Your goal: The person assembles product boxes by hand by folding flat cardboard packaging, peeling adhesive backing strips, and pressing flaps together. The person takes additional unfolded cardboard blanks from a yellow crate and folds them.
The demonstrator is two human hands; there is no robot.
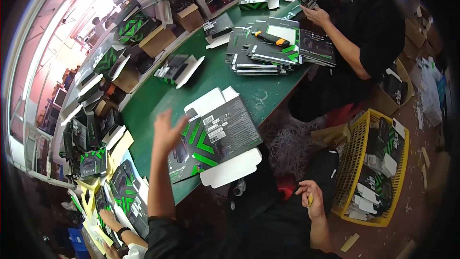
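Observation:
My left hand is raised over the green table, fingers spread, with nothing in it. Beside and below it lies a black and green printed carton, opened out flat with white flaps extending at both ends. The carton reaches over the near table edge. Down by my lap, my right hand is curled around a small yellow object, mostly hidden by the fingers, so its kind is unclear. Farther along the table sits a folded box with one white flap open, slightly blurred.
A stack of flat cartons bears an orange and black tool. A co-worker at right holds a dark box. A yellow crate of boxes stands on the floor. Another person's hand touches cartons at lower left.

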